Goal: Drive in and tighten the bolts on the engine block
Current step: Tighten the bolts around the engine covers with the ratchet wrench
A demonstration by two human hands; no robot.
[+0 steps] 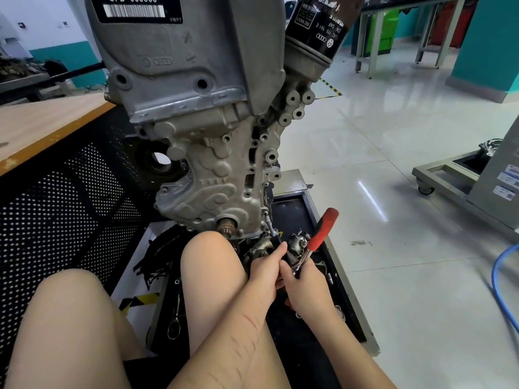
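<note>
While the person sits low beside the stand, the engine block (196, 130) rises in front of the knees, its grey cast cover facing the camera and a black oil filter (320, 26) jutting from its upper right. Both hands meet just below the block's lower right corner. The left hand (266, 269) curls around the dark extension bar (271, 230), which slants up to a bolt (264, 212) on the block's lower right edge. The right hand (304, 287) grips the ratchet (320, 234) near its head; the red handle points up and to the right, free of the fingers. The two hands touch each other at the knuckles. Beneath them a dark tray (317, 209) holds loose metal parts, small and hard to tell apart. A wooden counter (42, 127) with a perforated black front stands to the left. A blue hose (502, 287) curves across the pale tiled floor (393, 136) at the right, near a grey wheeled stand (449, 175).
</note>
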